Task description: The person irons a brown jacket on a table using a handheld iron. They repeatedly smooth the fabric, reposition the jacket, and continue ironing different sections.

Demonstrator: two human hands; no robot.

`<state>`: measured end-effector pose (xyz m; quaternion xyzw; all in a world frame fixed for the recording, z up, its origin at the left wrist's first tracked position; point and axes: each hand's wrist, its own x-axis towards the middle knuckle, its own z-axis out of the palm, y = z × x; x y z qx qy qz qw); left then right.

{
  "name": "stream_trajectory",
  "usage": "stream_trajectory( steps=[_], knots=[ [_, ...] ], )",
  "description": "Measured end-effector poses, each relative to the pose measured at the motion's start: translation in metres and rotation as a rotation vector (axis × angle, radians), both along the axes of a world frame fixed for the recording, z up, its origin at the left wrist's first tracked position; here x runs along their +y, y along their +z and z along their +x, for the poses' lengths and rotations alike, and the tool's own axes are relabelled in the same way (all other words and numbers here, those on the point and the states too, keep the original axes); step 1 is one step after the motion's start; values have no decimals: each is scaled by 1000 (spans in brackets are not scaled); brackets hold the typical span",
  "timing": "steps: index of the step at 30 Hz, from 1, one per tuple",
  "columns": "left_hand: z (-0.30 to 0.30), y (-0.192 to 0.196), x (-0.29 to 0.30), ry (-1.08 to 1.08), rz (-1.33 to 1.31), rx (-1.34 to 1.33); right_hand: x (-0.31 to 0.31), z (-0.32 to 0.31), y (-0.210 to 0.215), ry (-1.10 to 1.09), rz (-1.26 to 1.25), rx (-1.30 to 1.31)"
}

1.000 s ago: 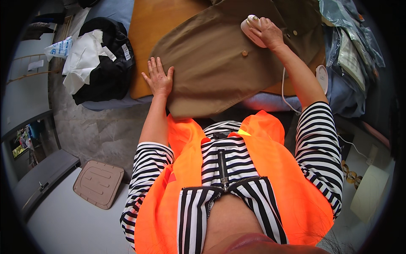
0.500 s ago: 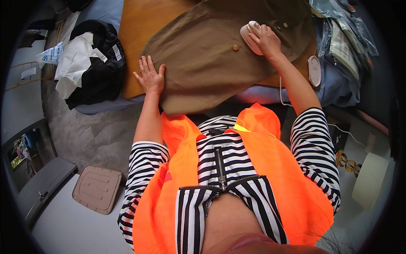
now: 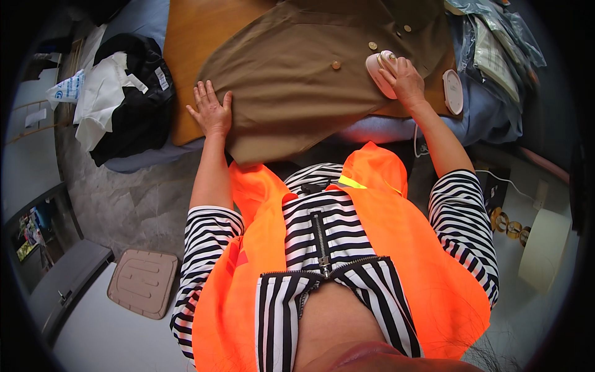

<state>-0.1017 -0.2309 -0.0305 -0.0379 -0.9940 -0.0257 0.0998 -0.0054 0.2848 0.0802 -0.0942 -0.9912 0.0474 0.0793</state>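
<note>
Head view: your left hand [image 3: 212, 110] lies flat, fingers spread, on the soft brown garment [image 3: 297, 87]; your right hand [image 3: 404, 77] fingers wrap the small iron [image 3: 379, 73]. Limp cloth likely creeps; pin it near the hem.

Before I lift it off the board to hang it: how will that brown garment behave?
Likely floppy: the brown garment drapes over the board's edge. Probably light, since the flat left hand alone pins it. It may slide once the right hand lifts the iron.

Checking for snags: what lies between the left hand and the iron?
Head view: only smooth brown garment with one button between left hand and iron.
</note>
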Motion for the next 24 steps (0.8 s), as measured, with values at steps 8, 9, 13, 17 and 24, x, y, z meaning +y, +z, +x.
stream_trajectory(
  steps=[8,9,13,17,24],
  knots=[
    [1,7,2,9,17,-64,26,25,-2,-103,-13,-12],
    [2,8,2,12,16,-72,32,31,-2,-128,-22,-19],
    [1,10,2,12,22,-86,52,45,-8,-200,17,5],
    [2,9,0,8,28,-82,69,55,-15,-235,36,11],
    [8,9,-7,14,2,-103,87,80,-19,-286,27,22]
  ],
)
